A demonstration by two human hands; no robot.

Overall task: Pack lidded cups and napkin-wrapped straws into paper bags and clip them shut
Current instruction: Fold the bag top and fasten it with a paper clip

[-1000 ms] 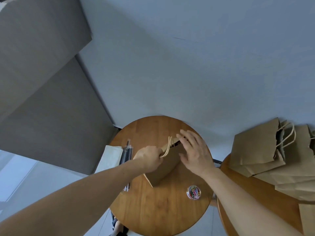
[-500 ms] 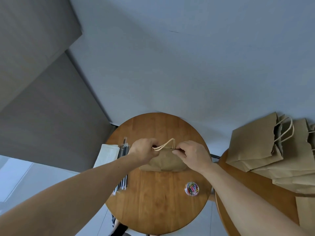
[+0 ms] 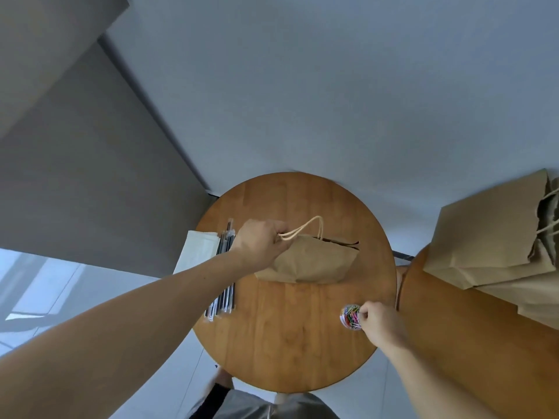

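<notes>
L hand (image 3: 260,246) grips crumpled kraft bag (image 3: 314,263), R hand (image 3: 379,323) at round clip tub (image 3: 348,318)

1. This is a plain room indoors, with a bare grey wall (image 3: 302,86) and a shiny pale floor (image 3: 45,297).
2. A round wooden table (image 3: 296,343) stands beside a second table (image 3: 453,343).
3. Brown paper bags (image 3: 484,237), straws (image 3: 225,297) and napkins (image 3: 198,255) make it a packing spot.

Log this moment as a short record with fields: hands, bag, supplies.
left hand: grips the bag by its handles
right hand: fingertips at the clip tub; whether a clip is pinched is unclear
bag: on the round table, mouth gaping at its right end
straws: left of bag, beside napkins
spare bags: piled on the right table
</notes>
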